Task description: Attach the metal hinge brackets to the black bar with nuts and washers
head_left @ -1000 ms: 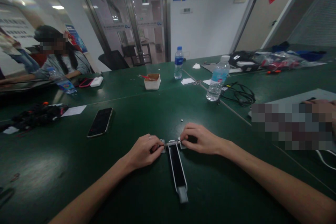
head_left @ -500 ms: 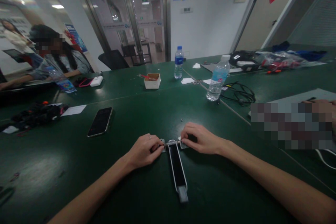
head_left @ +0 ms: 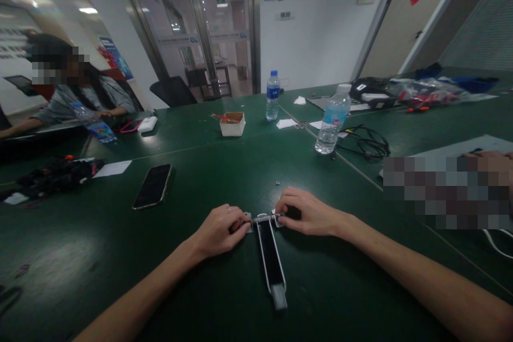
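Midway between my hands, on the table, lies a long narrow device with a black face, a white rim and a grey block at its near end. Across its far end runs a thin metal rod. My left hand is closed, thumb and fingertips pinching the rod's left end beside a small metal plate. On the other side, my right hand pinches the rod's right end, over a second small plate. My fingertips partly hide both ends. A small metal ring lies beyond them.
A phone lies to the left. Further back stand a small box and water bottles. Black cables lie at right, near another person's hand on a laptop. Another person sits at far left.
My right fingertips have shifted slightly at the rod's right end, where more of the metal shows. My left hand stays put. A person standing in the far left background is out of sight.
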Demonstrator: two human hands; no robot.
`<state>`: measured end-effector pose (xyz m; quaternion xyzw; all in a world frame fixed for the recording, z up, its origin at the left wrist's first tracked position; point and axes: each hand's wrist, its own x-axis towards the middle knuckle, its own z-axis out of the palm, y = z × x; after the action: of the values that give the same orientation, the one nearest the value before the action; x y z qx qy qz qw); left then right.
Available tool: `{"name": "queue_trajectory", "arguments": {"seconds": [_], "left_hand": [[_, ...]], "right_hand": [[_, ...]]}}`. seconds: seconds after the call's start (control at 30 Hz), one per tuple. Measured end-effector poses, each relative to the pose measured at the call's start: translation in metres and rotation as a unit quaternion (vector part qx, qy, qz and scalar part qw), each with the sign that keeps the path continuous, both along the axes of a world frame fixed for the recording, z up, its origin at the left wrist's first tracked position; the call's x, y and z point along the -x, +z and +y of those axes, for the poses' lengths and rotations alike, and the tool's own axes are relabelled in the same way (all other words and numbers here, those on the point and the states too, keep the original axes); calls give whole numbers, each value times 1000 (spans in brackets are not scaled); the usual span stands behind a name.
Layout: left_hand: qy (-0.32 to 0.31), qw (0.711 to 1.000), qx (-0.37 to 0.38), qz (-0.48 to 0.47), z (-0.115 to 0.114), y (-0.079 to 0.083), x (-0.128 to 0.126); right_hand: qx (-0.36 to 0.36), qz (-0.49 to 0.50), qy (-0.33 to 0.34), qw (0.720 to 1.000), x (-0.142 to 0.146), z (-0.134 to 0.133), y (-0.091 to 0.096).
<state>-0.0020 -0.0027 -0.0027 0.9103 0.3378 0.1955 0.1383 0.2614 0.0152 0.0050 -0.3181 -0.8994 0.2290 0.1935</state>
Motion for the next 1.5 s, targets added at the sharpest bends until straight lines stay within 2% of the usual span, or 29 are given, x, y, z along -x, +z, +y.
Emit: {"name": "queue_trajectory", "arguments": {"seconds": [0.97, 1.2, 1.5], "left_hand": [[3, 1000, 17, 4, 0, 1, 0], [0, 1000, 3, -7, 0, -3, 1], [4, 1000, 1, -5, 0, 0, 0]], "right_hand": [[3, 10, 3, 1000, 0, 0, 2], [-4, 11, 6, 1000, 0, 1, -2], [-10, 15, 11, 1000, 0, 2, -2]]}}
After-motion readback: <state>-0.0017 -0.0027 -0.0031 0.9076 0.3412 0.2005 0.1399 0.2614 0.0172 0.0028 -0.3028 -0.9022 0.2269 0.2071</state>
